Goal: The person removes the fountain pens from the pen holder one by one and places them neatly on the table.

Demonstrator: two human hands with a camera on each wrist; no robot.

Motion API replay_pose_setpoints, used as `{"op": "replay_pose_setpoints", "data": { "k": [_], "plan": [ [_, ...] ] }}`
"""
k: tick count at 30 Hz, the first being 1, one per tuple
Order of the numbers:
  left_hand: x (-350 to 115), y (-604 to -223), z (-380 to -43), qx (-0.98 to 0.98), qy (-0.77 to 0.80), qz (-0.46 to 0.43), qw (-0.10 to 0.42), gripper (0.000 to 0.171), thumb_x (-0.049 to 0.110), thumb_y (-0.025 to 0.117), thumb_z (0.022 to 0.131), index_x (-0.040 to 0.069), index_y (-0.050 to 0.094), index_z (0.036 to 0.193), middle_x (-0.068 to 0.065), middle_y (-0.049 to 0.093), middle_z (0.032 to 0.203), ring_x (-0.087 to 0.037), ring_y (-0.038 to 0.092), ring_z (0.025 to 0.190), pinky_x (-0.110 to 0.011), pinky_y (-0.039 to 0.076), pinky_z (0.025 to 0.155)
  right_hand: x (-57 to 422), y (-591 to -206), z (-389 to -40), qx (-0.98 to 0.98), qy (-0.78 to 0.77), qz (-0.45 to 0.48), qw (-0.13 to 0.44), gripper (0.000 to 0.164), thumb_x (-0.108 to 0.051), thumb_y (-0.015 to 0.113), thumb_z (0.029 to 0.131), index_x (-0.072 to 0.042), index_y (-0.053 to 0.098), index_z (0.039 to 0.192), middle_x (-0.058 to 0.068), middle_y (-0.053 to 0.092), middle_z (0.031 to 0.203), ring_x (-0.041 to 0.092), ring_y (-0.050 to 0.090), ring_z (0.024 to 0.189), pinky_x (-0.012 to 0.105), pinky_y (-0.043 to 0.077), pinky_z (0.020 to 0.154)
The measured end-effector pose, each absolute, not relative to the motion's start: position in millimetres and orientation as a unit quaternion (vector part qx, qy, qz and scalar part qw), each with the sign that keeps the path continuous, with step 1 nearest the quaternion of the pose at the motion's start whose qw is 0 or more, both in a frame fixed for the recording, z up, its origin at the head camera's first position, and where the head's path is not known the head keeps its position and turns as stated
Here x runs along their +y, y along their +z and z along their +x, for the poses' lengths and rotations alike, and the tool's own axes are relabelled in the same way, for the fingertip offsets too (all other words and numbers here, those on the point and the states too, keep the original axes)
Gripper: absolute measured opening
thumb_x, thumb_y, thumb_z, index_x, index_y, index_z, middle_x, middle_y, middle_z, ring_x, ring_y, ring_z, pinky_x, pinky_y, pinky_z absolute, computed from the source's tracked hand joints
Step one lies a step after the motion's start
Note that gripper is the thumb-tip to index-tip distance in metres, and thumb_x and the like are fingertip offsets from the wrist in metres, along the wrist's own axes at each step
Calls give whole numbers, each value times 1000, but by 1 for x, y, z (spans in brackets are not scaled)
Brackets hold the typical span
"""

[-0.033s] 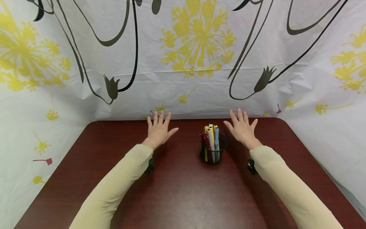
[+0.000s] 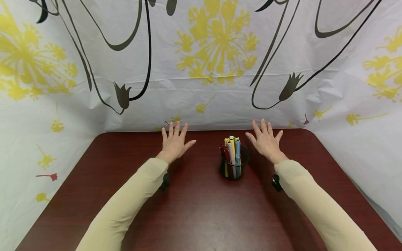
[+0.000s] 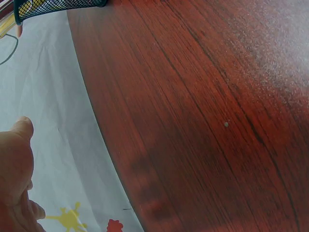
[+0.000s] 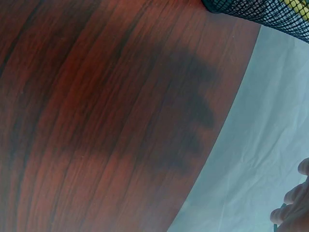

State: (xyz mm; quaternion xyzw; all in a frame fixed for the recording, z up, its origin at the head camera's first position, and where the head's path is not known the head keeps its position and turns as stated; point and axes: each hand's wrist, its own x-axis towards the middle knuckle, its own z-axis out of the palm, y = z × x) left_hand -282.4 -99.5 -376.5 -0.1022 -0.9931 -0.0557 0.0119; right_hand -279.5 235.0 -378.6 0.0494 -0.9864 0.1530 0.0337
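Note:
A black mesh pen cup (image 2: pixel 231 170) stands upright on the dark red wooden table, filled with several pens (image 2: pixel 232 151) in yellow, blue, white and dark red. My left hand (image 2: pixel 173 143), fingers spread and straight, is held out to the left of the cup near the table's far edge. On the cup's other side my right hand (image 2: pixel 266 142) is stretched out the same way, closer to the cup but apart from it. Neither hand holds anything. Both wrist views catch part of the mesh cup (image 3: pixel 63 6) at the top, and only some fingers of each hand.
Beyond the table (image 2: pixel 201 209) hangs a white cloth (image 2: pixel 201 94) printed with yellow flowers and dark stems, which also runs along both sides. A dark wrist camera (image 2: pixel 164 182) sits under the left cuff, and another camera (image 2: pixel 277 182) under the right.

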Motion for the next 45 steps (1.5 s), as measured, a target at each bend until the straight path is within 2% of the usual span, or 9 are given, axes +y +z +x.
{"op": "replay_pose_setpoints", "data": {
  "k": [11,17,20,24,27,31,34,39,45],
  "plan": [
    [-98,-378,-279,-993,-50,-109,19,79,64,32,93,21,6,153,-12,1,158,-38,-4,144,-61,-1,112,237,-381,-275,-979,193,55,36,71,-53,30,99,-7,16,151,25,2,155,44,-1,141,74,-7,101],
    [-95,-379,-273,-991,-74,-112,27,78,62,34,94,18,10,153,-14,5,158,-38,-1,144,-61,1,112,241,-383,-268,-955,282,86,41,69,-48,31,100,-2,18,149,27,9,154,45,8,140,69,5,106],
    [-92,-381,-268,-985,-116,-117,43,76,60,37,94,16,15,152,-15,12,157,-38,4,144,-60,4,112,244,-386,-262,-939,320,111,54,65,-44,32,102,2,23,147,28,18,151,45,16,139,63,15,108],
    [-88,-386,-257,-967,-204,-137,62,70,55,41,95,14,26,150,-14,24,154,-36,15,143,-58,10,113,243,-390,-249,-922,363,124,63,60,-41,33,102,0,29,145,27,31,146,44,32,132,59,28,104],
    [-83,-391,-247,-943,-289,-144,78,61,49,46,96,14,38,145,-13,37,148,-33,31,137,-54,24,111,241,-392,-238,-906,403,125,48,57,-41,36,101,-6,31,146,23,37,145,42,38,129,58,33,101],
    [-68,-395,-232,-893,-416,-139,106,43,38,56,94,11,57,127,-10,59,125,-26,55,114,-42,45,95,238,-397,-229,-875,456,159,20,54,-33,44,100,-10,29,147,21,39,144,39,39,130,56,34,103],
    [-55,-396,-222,-846,-503,-131,120,30,29,63,91,8,64,113,-8,66,107,-21,63,96,-33,52,83,236,-402,-227,-850,488,198,-3,58,-22,51,98,-9,25,148,22,37,144,39,37,132,55,32,104],
    [-31,-395,-205,-788,-592,-118,123,26,24,70,86,6,67,105,-6,70,97,-18,65,83,-24,53,74,231,-405,-225,-834,500,232,-27,72,-14,60,92,-8,17,150,23,31,147,42,26,137,57,25,108],
    [-8,-395,-194,-749,-644,-106,112,27,20,72,84,8,66,107,-10,69,100,-22,65,87,-26,53,75,225,-406,-225,-831,498,245,-31,84,-15,68,86,-5,14,150,24,27,149,42,20,139,61,22,107]
  ]
}}
